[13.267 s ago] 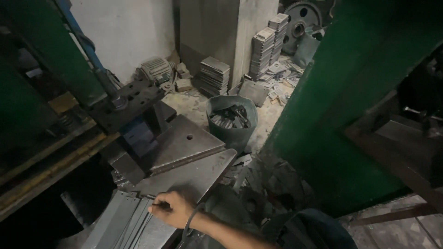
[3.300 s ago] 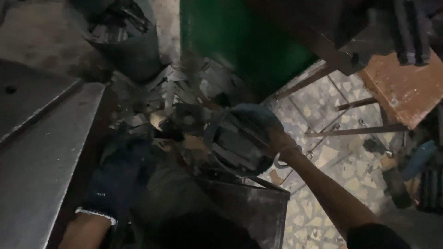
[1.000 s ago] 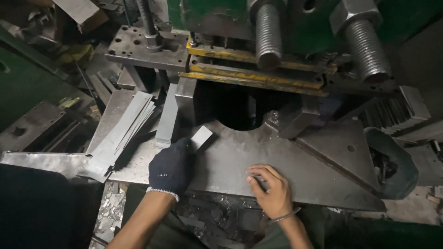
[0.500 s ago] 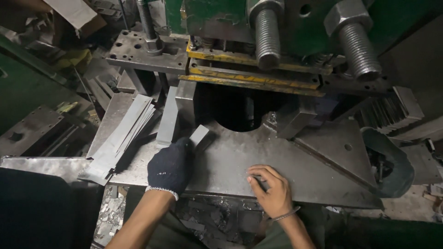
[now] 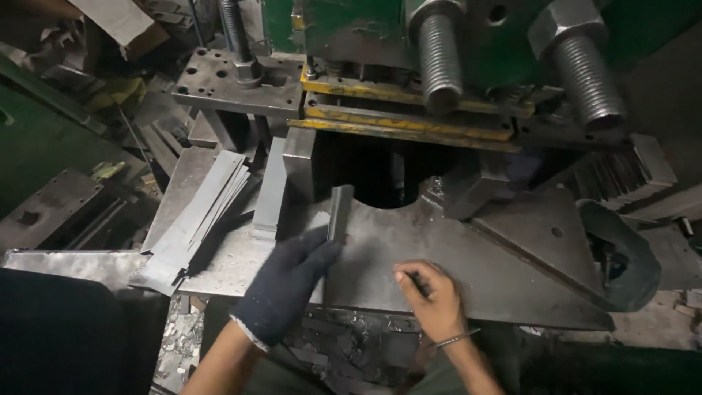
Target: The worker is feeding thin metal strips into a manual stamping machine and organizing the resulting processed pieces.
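Metal piece (image 5: pixel 340 212) — small grey rectangular blank, stood on edge on the press bed (image 5: pixel 468 267), pinched at its lower end by the fingertips of the left hand (image 5: pixel 289 285). Left hand wears a dark knit glove; fingers reach up and forward, closed on the blank's base. The blank sits just at the mouth of the dark die opening (image 5: pixel 380 179), which lies directly beyond the grip.

Largest first: green press (image 5: pixel 409 29) fills the top of view, well above and beyond the grip, with two thick threaded bolts (image 5: pixel 439 51) hanging down and yellow-edged plates under them. The bed — a broad grey steel plate with a half-round cut at the die — runs under both hands. To the right of the grip a triangular plate (image 5: pixel 545 238) lies on the bed. To the left of the grip, a fan of long thin steel strips (image 5: pixel 194 216) lies slanted, near but not touching the glove.

Right hand (image 5: pixel 435 300) is bare, resting on the bed just right of and nearer than the grip, fingers curled around a small dark object I cannot identify. A thin bangle (image 5: pixel 455 339) sits on that wrist.
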